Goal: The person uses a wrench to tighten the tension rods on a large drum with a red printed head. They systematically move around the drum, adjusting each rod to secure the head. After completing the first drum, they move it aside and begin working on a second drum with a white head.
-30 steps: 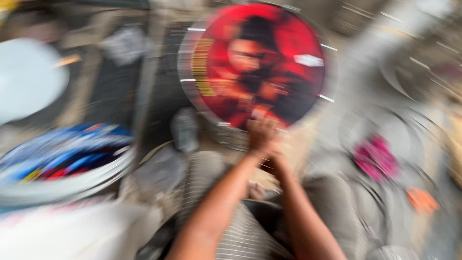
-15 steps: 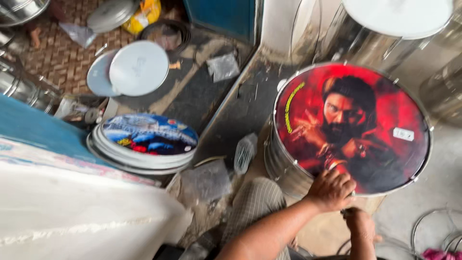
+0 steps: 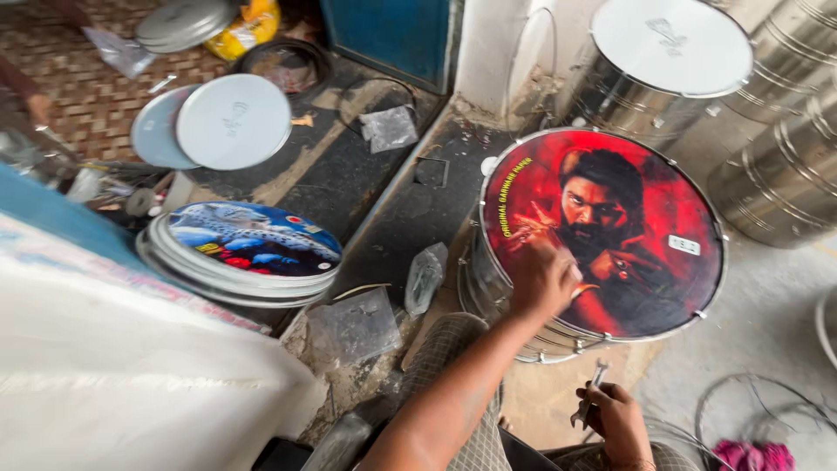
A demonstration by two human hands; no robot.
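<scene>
A steel drum stands on the floor in front of me, its head printed with a red picture of a person. My left hand rests on the near left part of that head, fingers bent and pressing on the skin, holding nothing. My right hand is lower, close to my knee and in front of the drum, closed around a small metal tool.
A stack of drum heads with a blue print on top lies at the left, and plain white heads lie behind it. More steel drums stand at the back right. Plastic wrappers, wire hoops and a pink cloth lie on the floor.
My left hand has moved from the drum's near rim up onto the printed head. The view has steadied and the drum now sits more to the middle.
</scene>
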